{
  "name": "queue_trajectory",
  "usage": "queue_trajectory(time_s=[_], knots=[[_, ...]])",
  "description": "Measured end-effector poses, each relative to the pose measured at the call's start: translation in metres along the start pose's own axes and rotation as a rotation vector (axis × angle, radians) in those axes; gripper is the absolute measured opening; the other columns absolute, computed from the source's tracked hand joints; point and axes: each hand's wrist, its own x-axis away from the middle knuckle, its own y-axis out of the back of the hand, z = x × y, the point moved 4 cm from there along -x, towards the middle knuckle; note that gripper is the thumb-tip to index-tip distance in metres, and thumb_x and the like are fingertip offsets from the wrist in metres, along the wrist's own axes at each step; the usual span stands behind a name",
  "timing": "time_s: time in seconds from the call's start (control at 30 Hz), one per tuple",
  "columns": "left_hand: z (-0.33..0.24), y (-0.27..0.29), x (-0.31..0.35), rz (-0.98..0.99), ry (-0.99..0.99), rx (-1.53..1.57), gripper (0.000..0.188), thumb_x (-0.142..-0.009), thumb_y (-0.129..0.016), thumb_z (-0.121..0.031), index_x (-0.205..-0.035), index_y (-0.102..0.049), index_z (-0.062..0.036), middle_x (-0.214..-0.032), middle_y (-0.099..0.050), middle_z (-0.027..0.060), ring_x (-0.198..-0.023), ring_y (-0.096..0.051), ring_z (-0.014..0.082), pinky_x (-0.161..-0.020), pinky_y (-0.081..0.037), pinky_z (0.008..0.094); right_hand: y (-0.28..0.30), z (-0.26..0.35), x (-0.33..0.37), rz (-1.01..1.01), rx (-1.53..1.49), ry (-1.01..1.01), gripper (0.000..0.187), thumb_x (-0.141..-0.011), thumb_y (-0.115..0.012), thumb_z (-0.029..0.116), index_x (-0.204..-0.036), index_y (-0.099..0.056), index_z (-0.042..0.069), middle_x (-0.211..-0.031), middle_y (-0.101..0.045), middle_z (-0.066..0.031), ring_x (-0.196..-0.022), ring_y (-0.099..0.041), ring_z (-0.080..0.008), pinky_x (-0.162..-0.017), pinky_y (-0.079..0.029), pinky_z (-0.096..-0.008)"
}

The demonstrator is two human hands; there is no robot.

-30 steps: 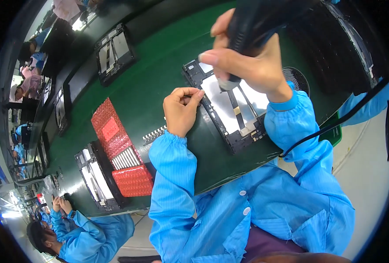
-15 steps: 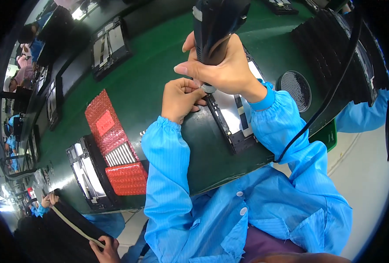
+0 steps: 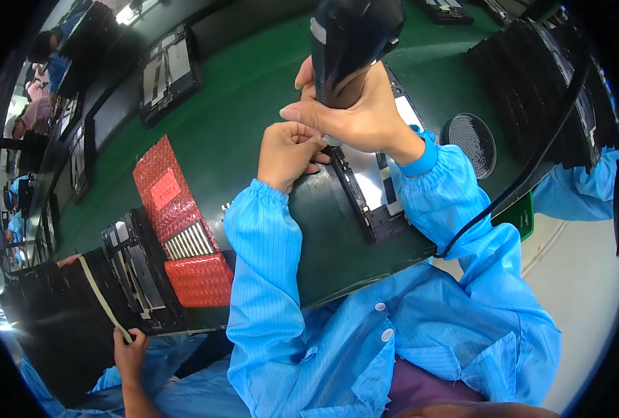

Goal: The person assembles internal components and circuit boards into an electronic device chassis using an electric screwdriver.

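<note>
The right hand [image 3: 361, 115] was wrapped tightly around a black electric screwdriver [image 3: 351, 42] held nearly upright, its tip bearing down on the near left edge of the opened tablet chassis [image 3: 375, 184]. That chassis lay flat on the green surface [image 3: 233, 118], long axis running away from the person. The left hand [image 3: 286, 155], fingers [image 3: 302, 136] curled shut, pressed the frame just left of the tip.
</note>
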Motion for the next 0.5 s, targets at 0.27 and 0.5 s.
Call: queue_trajectory(time_s=[0.27, 0.5], knots=[[0.014, 0.000, 0.015, -0.038, -0.133, 0.186, 0.017, -0.079, -0.063, 0.000, -0.094, -0.061, 0.0071, -0.081, -0.062, 0.0091, -0.068, -0.063, 0.0143, -0.056, -0.052, 0.0205, -0.001, 0.003, 0.004, 0.005, 0.039, -0.008, 0.028, -0.072, -0.072, -0.003, -0.092, -0.052, -0.002, -0.063, -0.060, -0.0050, -0.054, -0.059, -0.0103, -0.050, -0.046, -0.0227], [0.018, -0.009, 0.053, -0.191, -0.541, -0.041, 0.028, -0.072, -0.069, 0.005, -0.100, -0.061, 0.0071, -0.091, -0.058, 0.0100, -0.069, -0.062, 0.0127, -0.060, -0.052, 0.0207, -0.001, 0.022, 0.006, 0.012, -0.025, 0.060, 0.029, -0.074, -0.070, -0.003, -0.095, -0.050, -0.001, -0.059, -0.058, -0.0053, -0.050, -0.056, -0.0103, -0.046, -0.045, -0.0232]])
